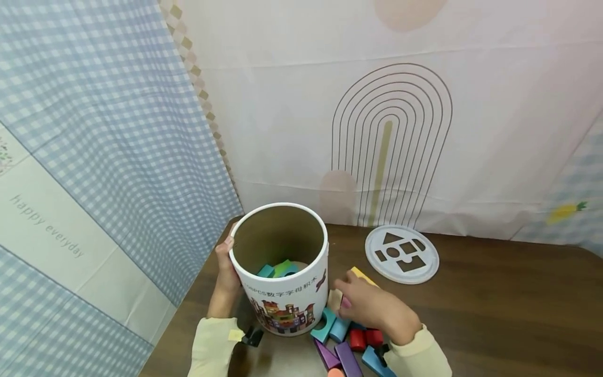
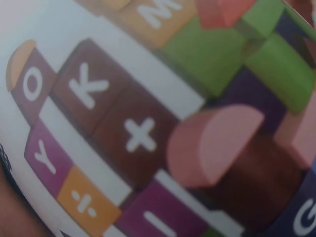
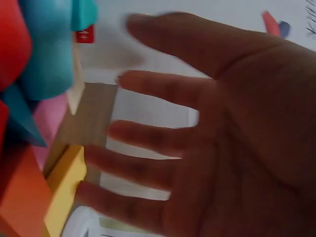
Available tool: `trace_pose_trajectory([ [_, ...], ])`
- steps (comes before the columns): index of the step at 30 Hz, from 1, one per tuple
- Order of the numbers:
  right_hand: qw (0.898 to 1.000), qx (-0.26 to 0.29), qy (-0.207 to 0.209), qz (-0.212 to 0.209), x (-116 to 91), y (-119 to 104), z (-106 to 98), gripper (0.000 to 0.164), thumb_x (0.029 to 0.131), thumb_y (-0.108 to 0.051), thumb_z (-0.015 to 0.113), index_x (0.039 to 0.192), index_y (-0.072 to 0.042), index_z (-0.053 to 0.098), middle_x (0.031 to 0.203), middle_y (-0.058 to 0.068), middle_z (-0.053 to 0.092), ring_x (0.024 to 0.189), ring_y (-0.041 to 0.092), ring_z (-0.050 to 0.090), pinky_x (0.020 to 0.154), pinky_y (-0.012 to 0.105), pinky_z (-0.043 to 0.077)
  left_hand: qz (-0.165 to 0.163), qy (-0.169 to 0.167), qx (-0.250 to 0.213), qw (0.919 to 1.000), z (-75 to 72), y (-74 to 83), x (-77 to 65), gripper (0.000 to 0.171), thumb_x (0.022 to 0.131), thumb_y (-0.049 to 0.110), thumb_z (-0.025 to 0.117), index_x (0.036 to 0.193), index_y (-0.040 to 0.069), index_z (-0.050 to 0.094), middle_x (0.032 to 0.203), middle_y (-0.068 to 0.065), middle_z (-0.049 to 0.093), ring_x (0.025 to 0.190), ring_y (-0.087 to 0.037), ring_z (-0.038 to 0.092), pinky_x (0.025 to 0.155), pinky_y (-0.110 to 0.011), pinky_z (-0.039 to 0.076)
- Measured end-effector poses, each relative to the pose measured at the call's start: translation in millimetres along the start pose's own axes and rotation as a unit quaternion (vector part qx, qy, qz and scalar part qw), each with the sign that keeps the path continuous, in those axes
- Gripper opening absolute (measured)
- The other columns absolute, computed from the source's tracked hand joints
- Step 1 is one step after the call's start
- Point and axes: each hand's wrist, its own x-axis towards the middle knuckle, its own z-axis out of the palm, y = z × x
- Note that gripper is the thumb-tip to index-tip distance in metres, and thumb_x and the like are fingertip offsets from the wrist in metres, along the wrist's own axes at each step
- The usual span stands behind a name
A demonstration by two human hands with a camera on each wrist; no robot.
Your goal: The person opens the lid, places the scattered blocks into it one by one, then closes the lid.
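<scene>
A white bucket (image 1: pixel 287 293) printed with coloured building blocks stands on the table, with several green and teal blocks (image 1: pixel 281 269) inside. My left hand (image 1: pixel 227 267) holds its left side near the rim. The left wrist view is filled by the bucket's printed wall. My right hand (image 1: pixel 369 303) hovers beside the bucket over loose blocks, its fingers spread and nothing in the palm in the right wrist view. Near it are a pale wooden block (image 1: pixel 335 301), a yellow block (image 3: pixel 66 190), a teal arch block (image 1: pixel 324 325) and a blue cylinder (image 1: pixel 340 330).
A round white lid (image 1: pixel 375 236) with shaped cut-outs lies at the back of the brown table (image 1: pixel 509 303). Red blocks (image 1: pixel 358 340), purple blocks (image 1: pixel 348 360) and a blue block (image 1: pixel 377 362) lie nearer the front. A patterned cloth (image 1: pixel 282 131) hangs behind the table.
</scene>
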Motion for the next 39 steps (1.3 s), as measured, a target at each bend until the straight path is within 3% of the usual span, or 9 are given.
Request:
trace_pose_trajectory([
  [3,0.997,0.027,-0.067,0.04,1,-1,6,0.033,0.081,-0.019,0.071,0.112,-0.012,0.06,0.108,0.011,0.052,0.085,0.02,0.053,0.076,0.042,0.049,-0.001,-0.006,-0.004,1.0,1.4,3.1,-1.2,0.062,0.097,0.035,0.014,0.143,0.0,0.035,0.137,-0.025,0.041,0.123,-0.035,0.042,0.101,-0.052,0.037],
  [5,0.995,0.028,-0.083,0.05,2,-1,8,0.033,0.081,-0.02,0.072,0.111,-0.014,0.062,0.107,0.007,0.054,0.085,0.019,0.053,0.077,0.041,0.049,-0.001,-0.007,-0.002,1.0,2.7,4.6,-1.5,0.061,0.097,0.034,0.013,0.143,0.0,0.035,0.137,-0.026,0.041,0.123,-0.036,0.043,0.1,-0.052,0.037],
  [12,0.996,-0.001,-0.07,0.062,6,-2,12,0.025,0.082,-0.024,0.074,0.104,-0.017,0.065,0.102,0.007,0.052,0.086,0.02,0.05,0.076,0.041,0.048,0.004,0.001,0.009,0.9999,1.1,5.5,-2.4,0.059,0.099,0.033,0.013,0.142,-0.001,0.036,0.136,-0.024,0.043,0.123,-0.034,0.044,0.101,-0.05,0.038],
  [18,0.993,-0.007,-0.084,0.086,5,-4,10,0.024,0.078,-0.03,0.077,0.097,-0.024,0.063,0.1,0.006,0.05,0.084,0.02,0.049,0.071,0.041,0.047,-0.003,0.002,0.006,1.0,2.5,7.4,-2.7,0.059,0.099,0.032,0.011,0.143,0.001,0.035,0.137,-0.025,0.041,0.123,-0.037,0.043,0.101,-0.052,0.037],
  [26,0.992,0.019,-0.116,0.051,1,-6,9,0.026,0.076,-0.024,0.079,0.094,-0.022,0.06,0.1,0.003,0.05,0.08,0.017,0.049,0.072,0.034,0.045,0.003,-0.01,-0.003,0.9999,4.1,5.4,-1.0,0.059,0.099,0.033,0.013,0.143,0.001,0.035,0.136,-0.025,0.042,0.122,-0.036,0.044,0.1,-0.051,0.038],
  [30,0.991,0.018,-0.12,0.055,0,-8,8,0.034,0.07,-0.021,0.083,0.092,-0.026,0.058,0.102,0.003,0.049,0.085,0.018,0.049,0.072,0.035,0.046,0.011,-0.012,0.006,0.9998,0.0,0.9,0.2,0.061,0.099,0.039,0.016,0.143,0.002,0.036,0.136,-0.025,0.043,0.121,-0.037,0.044,0.099,-0.051,0.039],
  [39,0.99,0.009,-0.123,0.068,-1,-10,11,0.034,0.071,-0.007,0.08,0.087,-0.025,0.056,0.094,0.0,0.047,0.078,0.017,0.048,0.064,0.031,0.044,-0.001,-0.004,0.014,0.9999,1.7,4.9,-1.4,0.061,0.098,0.038,0.016,0.144,0.003,0.035,0.137,-0.024,0.042,0.123,-0.035,0.043,0.101,-0.052,0.037],
])
